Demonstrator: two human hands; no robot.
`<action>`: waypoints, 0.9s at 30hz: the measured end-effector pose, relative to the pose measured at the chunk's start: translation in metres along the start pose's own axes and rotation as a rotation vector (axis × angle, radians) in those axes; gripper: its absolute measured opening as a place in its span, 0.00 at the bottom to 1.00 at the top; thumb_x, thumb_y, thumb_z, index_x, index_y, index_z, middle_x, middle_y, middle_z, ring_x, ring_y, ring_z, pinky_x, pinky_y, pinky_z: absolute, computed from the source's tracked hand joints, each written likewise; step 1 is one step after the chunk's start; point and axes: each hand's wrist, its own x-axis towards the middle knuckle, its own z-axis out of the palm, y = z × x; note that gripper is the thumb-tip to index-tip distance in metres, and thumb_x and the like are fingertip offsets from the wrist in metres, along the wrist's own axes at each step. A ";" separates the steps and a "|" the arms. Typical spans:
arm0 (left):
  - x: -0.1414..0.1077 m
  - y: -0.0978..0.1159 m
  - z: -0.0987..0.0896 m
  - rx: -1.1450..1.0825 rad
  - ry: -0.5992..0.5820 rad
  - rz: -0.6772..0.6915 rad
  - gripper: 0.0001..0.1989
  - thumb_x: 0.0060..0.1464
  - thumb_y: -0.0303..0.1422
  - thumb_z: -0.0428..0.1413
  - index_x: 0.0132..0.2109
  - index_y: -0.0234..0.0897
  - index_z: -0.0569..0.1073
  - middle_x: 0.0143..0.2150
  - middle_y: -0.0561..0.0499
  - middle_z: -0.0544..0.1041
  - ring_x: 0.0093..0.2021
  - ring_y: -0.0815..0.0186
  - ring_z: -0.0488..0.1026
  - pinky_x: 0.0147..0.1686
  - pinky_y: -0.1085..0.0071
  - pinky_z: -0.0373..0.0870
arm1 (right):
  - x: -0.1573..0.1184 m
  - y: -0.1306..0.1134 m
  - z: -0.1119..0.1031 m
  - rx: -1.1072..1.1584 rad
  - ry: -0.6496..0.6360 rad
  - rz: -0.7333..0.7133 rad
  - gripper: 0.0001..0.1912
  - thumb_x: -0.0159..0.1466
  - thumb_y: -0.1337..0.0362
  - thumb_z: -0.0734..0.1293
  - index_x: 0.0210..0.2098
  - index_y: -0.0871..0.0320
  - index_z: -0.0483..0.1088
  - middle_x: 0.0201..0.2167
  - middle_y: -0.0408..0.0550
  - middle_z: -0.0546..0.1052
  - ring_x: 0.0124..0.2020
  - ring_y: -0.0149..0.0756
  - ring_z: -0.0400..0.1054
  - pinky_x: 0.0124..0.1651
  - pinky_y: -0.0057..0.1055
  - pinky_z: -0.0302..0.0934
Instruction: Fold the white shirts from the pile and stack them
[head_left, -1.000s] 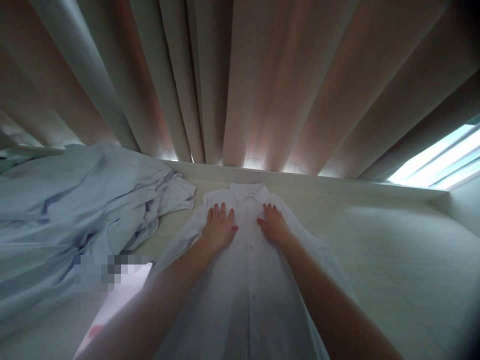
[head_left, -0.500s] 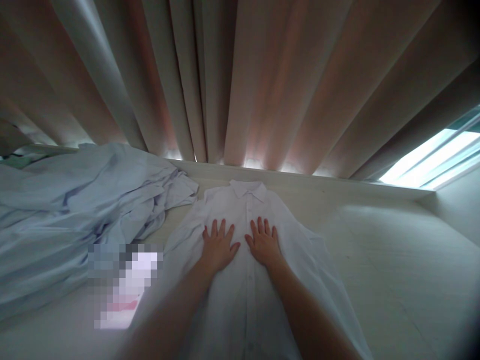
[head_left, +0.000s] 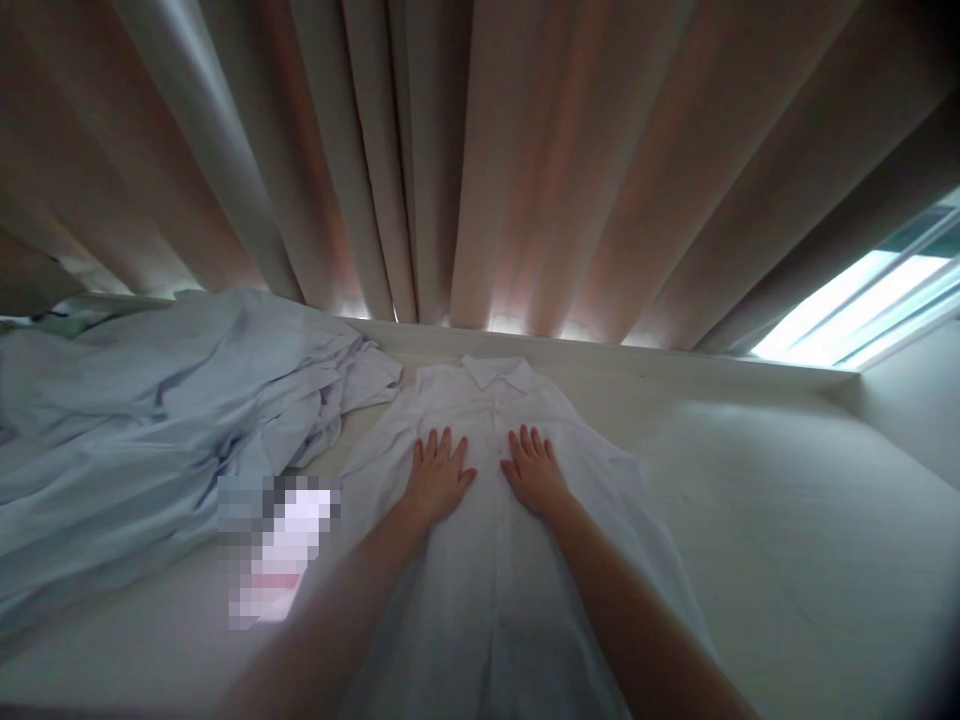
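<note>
We're seeing a rumpled heap of pale bluish-white cloth (head_left: pixel 187 410) crowding the left side, a brownish-pink pleated curtain (head_left: pixel 525 180) hanging across the far side and a bright window (head_left: pixel 847 305) glowing far right. Our bare forearms (head_left: pixel 637 610) are covering parts of a white collared button-front shirt (head_left: pixel 463 590), whose near end is running out of frame. Pixelation's hiding a bright white-and-pink patch (head_left: pixel 289 550), near left, so we're not making that out. The shirt's lying flat under our left hand (head_left: pixel 439 482) and right hand (head_left: pixel 536 477), both resting open, fingers somewhat spread, gripping nothing, with the collar (head_left: pixel 480 372) sitting just beyond them.
</note>
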 end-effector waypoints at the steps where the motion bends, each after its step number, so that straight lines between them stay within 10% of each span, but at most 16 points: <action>1: -0.012 0.001 -0.002 0.002 -0.001 0.001 0.31 0.55 0.50 0.36 0.63 0.42 0.47 0.65 0.43 0.44 0.64 0.51 0.36 0.57 0.50 0.34 | -0.011 -0.002 -0.004 0.003 -0.008 -0.012 0.31 0.64 0.50 0.47 0.62 0.59 0.43 0.64 0.53 0.41 0.63 0.45 0.28 0.60 0.46 0.30; 13: -0.142 -0.018 -0.014 0.070 0.044 -0.066 0.28 0.58 0.42 0.36 0.62 0.34 0.51 0.63 0.39 0.50 0.63 0.54 0.45 0.58 0.54 0.40 | -0.133 -0.034 -0.019 0.003 -0.100 0.102 0.32 0.63 0.50 0.49 0.63 0.58 0.42 0.64 0.54 0.40 0.63 0.46 0.29 0.59 0.49 0.27; 27: -0.139 -0.018 -0.018 0.172 0.043 0.000 0.25 0.58 0.39 0.38 0.60 0.35 0.56 0.63 0.40 0.53 0.62 0.54 0.47 0.58 0.54 0.42 | -0.146 -0.022 -0.020 0.151 -0.045 0.096 0.30 0.64 0.53 0.50 0.61 0.60 0.47 0.63 0.53 0.46 0.63 0.40 0.35 0.60 0.42 0.32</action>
